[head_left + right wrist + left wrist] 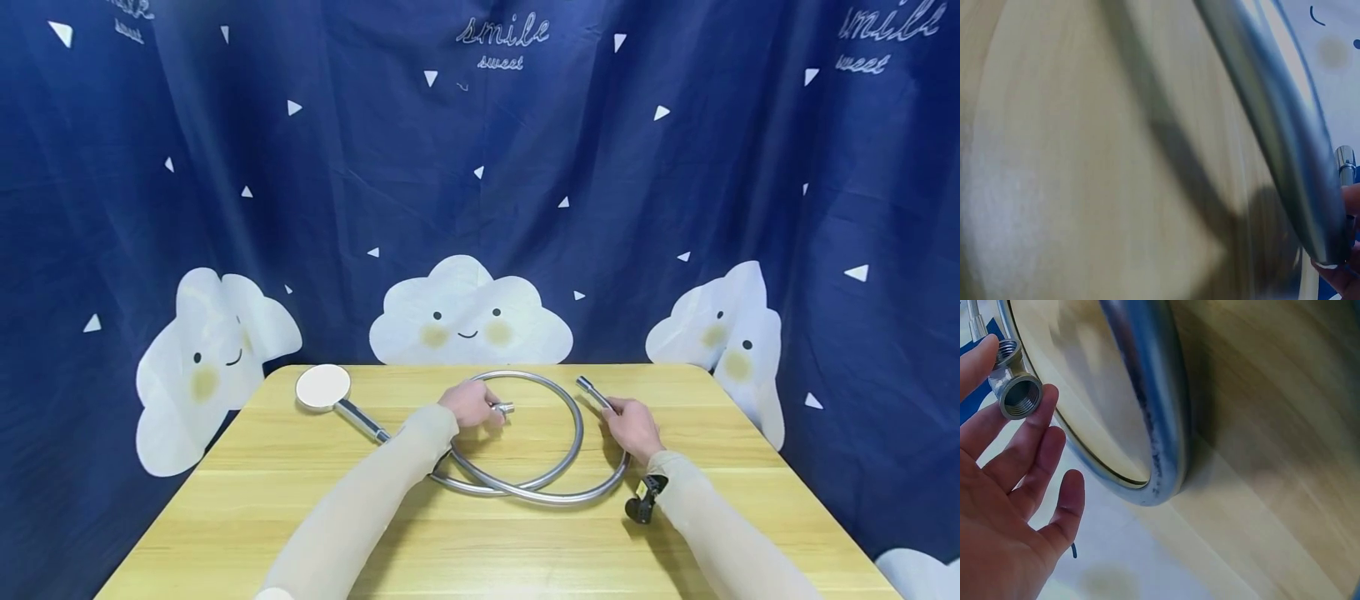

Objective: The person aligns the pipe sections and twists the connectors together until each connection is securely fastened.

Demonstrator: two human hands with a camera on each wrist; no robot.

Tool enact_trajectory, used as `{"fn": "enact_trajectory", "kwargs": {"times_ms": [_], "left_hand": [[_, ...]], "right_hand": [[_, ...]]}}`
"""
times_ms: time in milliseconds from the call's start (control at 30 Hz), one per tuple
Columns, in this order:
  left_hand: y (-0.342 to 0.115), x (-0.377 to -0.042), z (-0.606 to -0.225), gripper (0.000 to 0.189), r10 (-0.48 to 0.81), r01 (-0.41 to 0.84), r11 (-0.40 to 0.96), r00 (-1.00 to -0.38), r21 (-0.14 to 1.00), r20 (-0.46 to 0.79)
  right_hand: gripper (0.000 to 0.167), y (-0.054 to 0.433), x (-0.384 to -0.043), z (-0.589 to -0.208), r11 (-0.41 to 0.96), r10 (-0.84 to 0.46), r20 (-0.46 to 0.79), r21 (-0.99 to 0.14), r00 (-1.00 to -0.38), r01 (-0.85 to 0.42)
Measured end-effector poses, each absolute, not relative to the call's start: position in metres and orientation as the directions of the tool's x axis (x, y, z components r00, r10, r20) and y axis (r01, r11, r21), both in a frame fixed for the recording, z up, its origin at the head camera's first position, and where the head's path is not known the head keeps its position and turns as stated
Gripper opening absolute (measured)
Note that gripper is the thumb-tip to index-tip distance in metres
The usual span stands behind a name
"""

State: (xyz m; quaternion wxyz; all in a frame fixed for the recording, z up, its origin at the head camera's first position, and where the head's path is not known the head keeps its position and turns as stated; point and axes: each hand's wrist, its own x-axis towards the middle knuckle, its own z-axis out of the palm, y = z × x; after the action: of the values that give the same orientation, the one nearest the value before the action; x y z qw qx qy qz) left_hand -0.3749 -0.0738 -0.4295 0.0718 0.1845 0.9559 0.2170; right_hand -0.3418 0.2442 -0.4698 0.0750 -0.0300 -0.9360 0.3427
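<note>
In the head view my left hand (471, 403) pinches a small metal threaded pipe fitting (504, 407). The left wrist view shows this tee-shaped fitting (1020, 397) between thumb and fingertips, with two threaded openings facing the camera. My right hand (634, 428) grips a flexible silver shower hose (564, 498) just behind its metal end connector (584, 384), which points up and left toward the back of the table. In the right wrist view the hose (1285, 119) fills much of the upper right, and only a few fingertips show at the edge.
A hand shower (362, 420) with a round white face lies at the table's back left; its handle runs toward my left forearm, which hides part of it. The hose loops across the middle of the wooden table (285, 483). A dark blue curtain (480, 200) hangs behind.
</note>
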Motion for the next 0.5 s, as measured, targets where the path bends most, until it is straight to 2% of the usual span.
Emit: {"fn": "enact_trajectory", "kwargs": {"times_ms": [233, 500], "left_hand": [[-0.0724, -0.3788, -0.4253, 0.046, 0.377, 0.33, 0.857, -0.925, 0.396, -0.043], [-0.0706, -0.3817, -0.4224, 0.047, 0.368, 0.318, 0.863, -0.928, 0.393, -0.056]], "right_hand": [[0.04, 0.2403, -0.3422, -0.4665, 0.759, 0.116, 0.165, -0.651, -0.98, -0.02], [0.039, 0.2369, -0.3407, -0.4652, 0.731, 0.107, 0.17, -0.681, -0.98, -0.039]]}}
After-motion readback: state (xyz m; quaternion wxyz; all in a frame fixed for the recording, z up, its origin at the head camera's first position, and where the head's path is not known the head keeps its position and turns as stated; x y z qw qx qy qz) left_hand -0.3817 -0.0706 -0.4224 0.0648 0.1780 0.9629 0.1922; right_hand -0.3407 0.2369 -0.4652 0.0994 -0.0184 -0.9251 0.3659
